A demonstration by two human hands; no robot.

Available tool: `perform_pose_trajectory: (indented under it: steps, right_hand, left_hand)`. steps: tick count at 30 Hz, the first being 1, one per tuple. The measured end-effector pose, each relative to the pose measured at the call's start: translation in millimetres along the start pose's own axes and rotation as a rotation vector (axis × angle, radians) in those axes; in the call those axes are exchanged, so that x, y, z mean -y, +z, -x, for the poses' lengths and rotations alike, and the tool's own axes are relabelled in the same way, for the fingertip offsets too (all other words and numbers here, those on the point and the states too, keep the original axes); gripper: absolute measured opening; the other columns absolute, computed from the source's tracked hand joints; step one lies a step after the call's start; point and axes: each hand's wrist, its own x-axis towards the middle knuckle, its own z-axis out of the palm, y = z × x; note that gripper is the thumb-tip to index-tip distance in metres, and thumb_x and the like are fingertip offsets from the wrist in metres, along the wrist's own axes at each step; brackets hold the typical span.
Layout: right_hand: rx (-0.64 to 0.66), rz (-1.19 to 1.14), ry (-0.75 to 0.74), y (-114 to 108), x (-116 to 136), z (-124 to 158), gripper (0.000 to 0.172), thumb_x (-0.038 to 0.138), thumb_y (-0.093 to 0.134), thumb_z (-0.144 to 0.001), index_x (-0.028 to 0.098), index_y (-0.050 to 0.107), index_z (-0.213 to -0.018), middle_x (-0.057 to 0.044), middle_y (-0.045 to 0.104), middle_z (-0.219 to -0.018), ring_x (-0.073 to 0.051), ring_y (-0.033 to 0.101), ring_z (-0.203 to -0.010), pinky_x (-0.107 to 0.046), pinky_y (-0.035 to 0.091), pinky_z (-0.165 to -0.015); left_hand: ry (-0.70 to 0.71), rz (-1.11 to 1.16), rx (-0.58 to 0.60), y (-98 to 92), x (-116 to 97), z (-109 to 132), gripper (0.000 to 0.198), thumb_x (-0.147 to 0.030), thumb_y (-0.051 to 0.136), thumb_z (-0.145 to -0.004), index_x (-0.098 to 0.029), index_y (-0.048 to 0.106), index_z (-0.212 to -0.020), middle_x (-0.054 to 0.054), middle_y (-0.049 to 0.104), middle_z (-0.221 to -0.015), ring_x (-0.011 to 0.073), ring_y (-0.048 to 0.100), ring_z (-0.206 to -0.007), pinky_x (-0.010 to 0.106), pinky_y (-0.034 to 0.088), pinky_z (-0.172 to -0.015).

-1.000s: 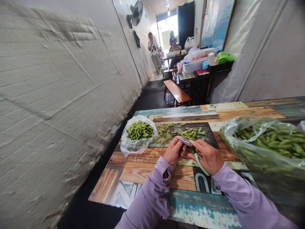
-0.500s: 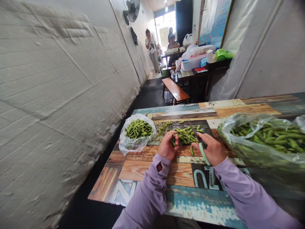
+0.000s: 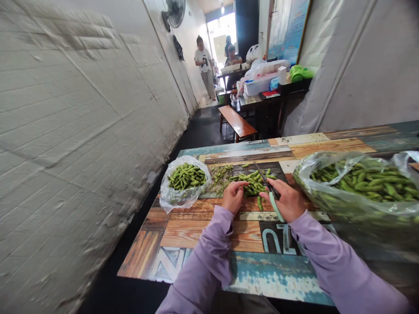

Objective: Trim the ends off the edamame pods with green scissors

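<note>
My right hand (image 3: 288,201) is closed around a pair of scissors (image 3: 263,178) with dark blades and a pale green handle. The blades point away from me, over a loose pile of green edamame pods (image 3: 251,179) on the table. At the pile's near left edge is my left hand (image 3: 233,197), its fingers curled and the index finger reaching toward the pods; whatever lies between the fingertips is hidden. A clear plastic bag (image 3: 165,199) of pods stands to the left, with small green trimmings (image 3: 220,175) between it and the pile.
A larger clear bag (image 3: 303,181) full of pods stands on the right of the wood-patterned table (image 3: 196,233). Beyond are a wooden bench (image 3: 238,122) and a side table with a white bin (image 3: 260,86). Several people are at the back. A pale wall (image 3: 65,144) runs along the left.
A pod seen in my left fingers earlier no longer shows there, and that hand's fingers now reach toward the pile. The scissors stay in my right hand. The view has shifted slightly.
</note>
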Motion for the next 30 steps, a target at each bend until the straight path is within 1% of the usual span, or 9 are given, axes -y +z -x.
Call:
perform_pose_trajectory:
  steps: [3,5,8,11,15,17,20,24,30]
  right_hand:
    - [0.016,0.001,-0.013,2,-2,1,0.039,0.040,0.055,-0.083,0.020,0.056,-0.116,-0.009,0.066,-0.103,-0.022,0.064,-0.093,-0.036,0.052,-0.081]
    - [0.028,-0.003,-0.019,3,-2,2,0.038,0.038,0.055,-0.083,0.020,0.056,-0.117,-0.008,0.065,-0.104,-0.022,0.064,-0.093,-0.036,0.052,-0.082]
    - [0.032,0.000,-0.028,4,-2,3,0.038,0.036,0.056,-0.082,0.021,0.056,-0.117,-0.008,0.066,-0.103,-0.022,0.064,-0.094,-0.036,0.053,-0.081]
    - [0.020,0.010,-0.041,4,-2,3,0.038,0.035,0.056,-0.082,0.022,0.056,-0.117,-0.008,0.066,-0.104,-0.022,0.064,-0.094,-0.036,0.053,-0.081]
    - [0.023,0.031,-0.050,3,0,3,0.038,0.035,0.055,-0.082,0.022,0.056,-0.118,-0.008,0.066,-0.105,-0.023,0.064,-0.096,-0.036,0.053,-0.081]
    - [0.035,0.032,-0.058,3,1,4,0.038,0.035,0.055,-0.083,0.023,0.055,-0.118,-0.008,0.065,-0.104,-0.023,0.064,-0.095,-0.036,0.053,-0.079]
    - [0.084,0.009,-0.070,4,2,5,0.040,0.036,0.056,-0.082,0.022,0.054,-0.120,-0.008,0.063,-0.105,-0.021,0.064,-0.086,-0.035,0.054,-0.076]
    - [0.157,-0.017,-0.078,6,3,7,0.043,0.036,0.059,-0.081,0.022,0.053,-0.121,-0.007,0.061,-0.104,-0.018,0.063,-0.074,-0.034,0.054,-0.075]
    - [0.214,-0.063,-0.114,5,5,7,0.046,0.035,0.061,-0.080,0.023,0.051,-0.123,-0.007,0.059,-0.103,-0.017,0.060,-0.076,-0.033,0.054,-0.073]
  left_hand:
    - [0.241,-0.372,0.060,1.1,2,2,0.021,-0.016,0.063,-0.069,-0.025,0.073,-0.087,0.003,0.052,-0.073,0.0156,0.048,-0.069,0.026,0.040,-0.069]
    - [0.267,-0.503,0.077,1.3,1,5,0.023,-0.013,0.062,-0.070,-0.026,0.073,-0.086,0.002,0.050,-0.074,0.0156,0.047,-0.068,0.027,0.039,-0.070]
    - [0.260,-0.567,0.059,0.8,-1,7,0.019,-0.008,0.062,-0.067,-0.024,0.071,-0.072,0.002,0.048,-0.075,0.0150,0.047,-0.069,0.027,0.038,-0.072]
    - [0.258,-0.478,0.009,-0.5,-5,5,0.014,-0.006,0.066,-0.062,-0.020,0.066,-0.064,0.001,0.050,-0.072,0.0143,0.047,-0.070,0.026,0.038,-0.071]
    - [0.155,-0.170,-0.027,-2.4,-12,5,0.012,-0.016,0.073,-0.059,-0.015,0.061,-0.061,0.000,0.054,-0.065,0.0113,0.047,-0.064,0.022,0.038,-0.062]
    - [0.044,-0.002,0.008,-2.7,-14,8,0.019,-0.025,0.075,-0.060,-0.014,0.061,-0.067,-0.002,0.053,-0.063,0.0068,0.044,-0.052,0.019,0.035,-0.051]
    - [-0.104,0.167,0.056,-2.2,-15,12,0.034,-0.034,0.077,-0.059,-0.014,0.063,-0.083,-0.004,0.053,-0.063,0.0011,0.034,-0.037,0.018,0.024,-0.037]
    - [-0.161,0.235,0.053,-1.0,-12,14,0.041,-0.038,0.079,-0.056,-0.013,0.063,-0.084,-0.005,0.052,-0.055,0.0011,0.035,-0.033,0.017,0.019,-0.034]
    - [-0.141,0.233,0.066,-1.2,-9,13,0.037,-0.043,0.077,-0.059,-0.014,0.063,-0.077,-0.006,0.049,-0.050,0.0021,0.036,-0.033,0.017,0.019,-0.034]
